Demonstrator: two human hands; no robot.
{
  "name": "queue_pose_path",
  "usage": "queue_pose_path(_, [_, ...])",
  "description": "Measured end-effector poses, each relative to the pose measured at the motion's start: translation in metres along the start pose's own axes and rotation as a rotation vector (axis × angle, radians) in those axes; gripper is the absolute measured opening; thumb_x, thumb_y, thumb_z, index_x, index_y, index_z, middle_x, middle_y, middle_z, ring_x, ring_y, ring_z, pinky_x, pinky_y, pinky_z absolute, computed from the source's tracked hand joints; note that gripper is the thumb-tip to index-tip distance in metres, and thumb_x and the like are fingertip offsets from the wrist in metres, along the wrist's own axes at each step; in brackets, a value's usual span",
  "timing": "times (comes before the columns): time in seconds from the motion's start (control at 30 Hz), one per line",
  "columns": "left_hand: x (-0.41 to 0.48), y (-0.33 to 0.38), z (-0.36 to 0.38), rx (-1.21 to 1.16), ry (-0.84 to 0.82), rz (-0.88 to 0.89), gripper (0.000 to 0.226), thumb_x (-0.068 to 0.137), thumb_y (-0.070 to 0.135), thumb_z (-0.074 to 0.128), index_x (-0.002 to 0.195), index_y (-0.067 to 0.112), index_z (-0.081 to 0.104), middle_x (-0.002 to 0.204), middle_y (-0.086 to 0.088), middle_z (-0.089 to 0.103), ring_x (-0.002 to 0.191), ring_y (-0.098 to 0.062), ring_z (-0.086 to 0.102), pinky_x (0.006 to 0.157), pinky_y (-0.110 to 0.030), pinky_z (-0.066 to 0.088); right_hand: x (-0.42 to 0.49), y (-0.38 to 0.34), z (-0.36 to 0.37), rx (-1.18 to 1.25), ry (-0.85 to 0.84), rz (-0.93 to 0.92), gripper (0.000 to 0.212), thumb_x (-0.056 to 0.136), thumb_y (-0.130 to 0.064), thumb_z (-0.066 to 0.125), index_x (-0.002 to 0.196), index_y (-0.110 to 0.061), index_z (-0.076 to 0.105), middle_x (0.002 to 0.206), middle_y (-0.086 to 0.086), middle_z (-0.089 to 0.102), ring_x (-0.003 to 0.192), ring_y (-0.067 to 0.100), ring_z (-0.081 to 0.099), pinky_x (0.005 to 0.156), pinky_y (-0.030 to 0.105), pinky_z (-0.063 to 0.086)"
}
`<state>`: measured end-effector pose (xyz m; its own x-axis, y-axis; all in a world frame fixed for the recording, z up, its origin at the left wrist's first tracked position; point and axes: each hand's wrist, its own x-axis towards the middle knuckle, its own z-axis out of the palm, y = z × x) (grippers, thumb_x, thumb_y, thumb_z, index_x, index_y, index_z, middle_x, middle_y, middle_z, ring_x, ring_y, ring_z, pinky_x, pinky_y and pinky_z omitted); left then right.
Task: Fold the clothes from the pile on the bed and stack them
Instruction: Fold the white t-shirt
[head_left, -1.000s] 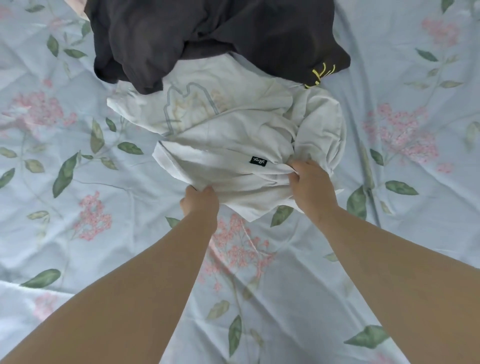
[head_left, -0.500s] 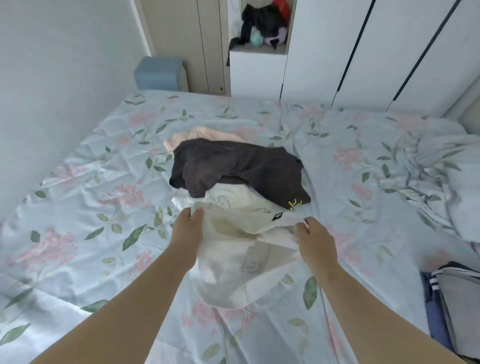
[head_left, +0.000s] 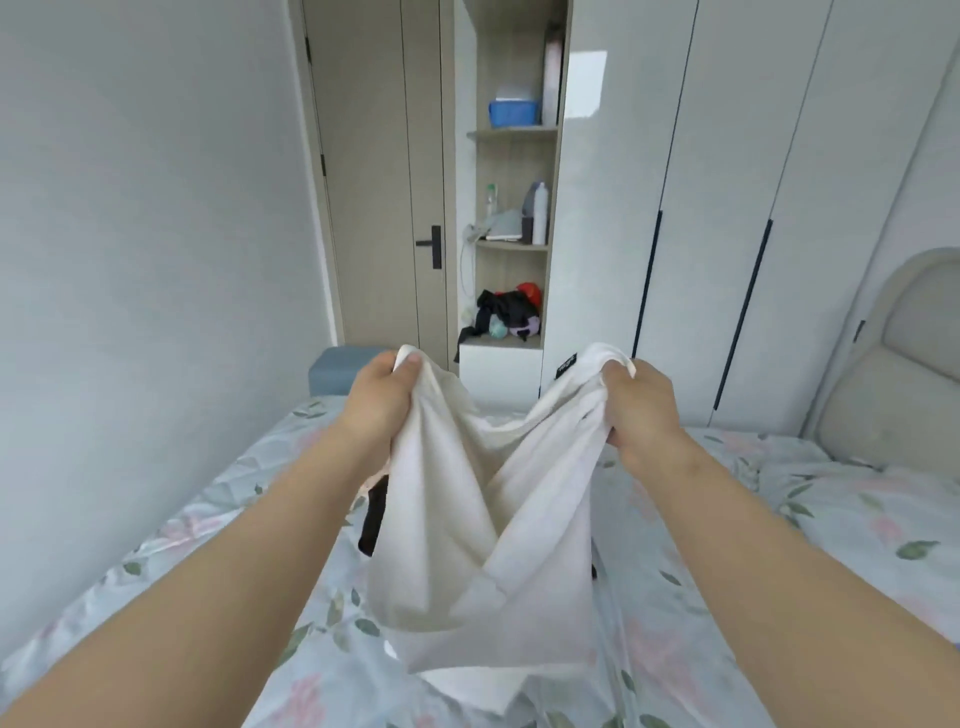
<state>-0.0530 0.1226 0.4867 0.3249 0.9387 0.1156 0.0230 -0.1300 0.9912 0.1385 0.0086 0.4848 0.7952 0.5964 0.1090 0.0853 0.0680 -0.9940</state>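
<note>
Two grips hold the white shirt (head_left: 467, 545) up over the bed (head_left: 779, 519): your left grip (head_left: 382, 410) and right grip (head_left: 641, 415) each clench a bunched top edge. Judged light, limp and unbreakable; take it at the shoulders.

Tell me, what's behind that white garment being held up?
Behind the white garment, a strip of dark clothing peeks out at its left edge, on the floral bed. The garment hides whatever else lies there.
</note>
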Motion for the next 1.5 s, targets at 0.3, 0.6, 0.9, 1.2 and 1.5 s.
queue_pose_path(0.3, [-0.046, 0.036, 0.051, 0.006, -0.329, -0.002, 0.019, 0.101, 0.025, 0.042, 0.089, 0.021, 0.056, 0.094, -0.006, 0.058, 0.085, -0.02, 0.053, 0.076, -0.029, 0.041, -0.039, -0.059, -0.031, 0.253, -0.124, -0.008, 0.02, 0.096, -0.005, 0.037, 0.082, -0.01, 0.05, 0.072, 0.008, 0.054, 0.056, 0.016, 0.054, 0.053, 0.027, 0.05])
queue_pose_path(0.6, [-0.067, 0.025, 0.096, 0.034, -0.526, -0.002, 0.017, 0.09, 0.013, 0.062, 0.107, 0.011, 0.062, 0.101, -0.01, 0.067, 0.091, -0.024, 0.065, 0.087, -0.039, 0.052, -0.044, -0.062, -0.042, 0.143, -0.241, -0.044, 0.019, 0.096, -0.006, 0.041, 0.082, -0.01, 0.053, 0.07, 0.006, 0.054, 0.049, 0.012, 0.047, 0.059, 0.028, 0.052])
queue_pose_path(0.9, [-0.04, 0.049, 0.1, -0.43, -0.336, -0.192, 0.013, 0.095, 0.007, 0.053, 0.084, 0.009, 0.059, 0.078, -0.009, 0.064, 0.058, -0.016, 0.063, 0.054, -0.026, 0.055, -0.044, 0.016, -0.054, -0.134, -0.472, -0.06, 0.064, 0.071, -0.031, 0.079, 0.127, -0.02, 0.048, 0.118, -0.003, 0.059, 0.103, 0.011, 0.061, 0.084, 0.024, 0.048])
queue_pose_path(1.2, [0.004, 0.07, 0.04, -0.624, -0.099, -0.19, 0.003, 0.095, 0.008, 0.055, 0.095, 0.008, 0.058, 0.083, -0.006, 0.063, 0.071, -0.015, 0.061, 0.054, -0.026, 0.056, -0.025, 0.03, -0.03, -0.293, -0.259, -0.164, 0.02, 0.097, -0.014, 0.049, 0.076, -0.014, 0.051, 0.075, 0.001, 0.052, 0.072, 0.017, 0.048, 0.066, 0.027, 0.038])
queue_pose_path(1.5, [0.003, 0.012, 0.029, 0.235, -0.261, 0.04, 0.081, 0.08, 0.033, 0.073, 0.144, 0.023, 0.023, 0.14, 0.0, 0.037, 0.127, -0.023, 0.04, 0.102, -0.036, 0.038, -0.021, -0.021, 0.005, -0.122, -0.287, -0.271, 0.023, 0.096, -0.01, 0.046, 0.077, -0.019, 0.054, 0.075, -0.001, 0.05, 0.068, 0.012, 0.044, 0.059, 0.021, 0.035])
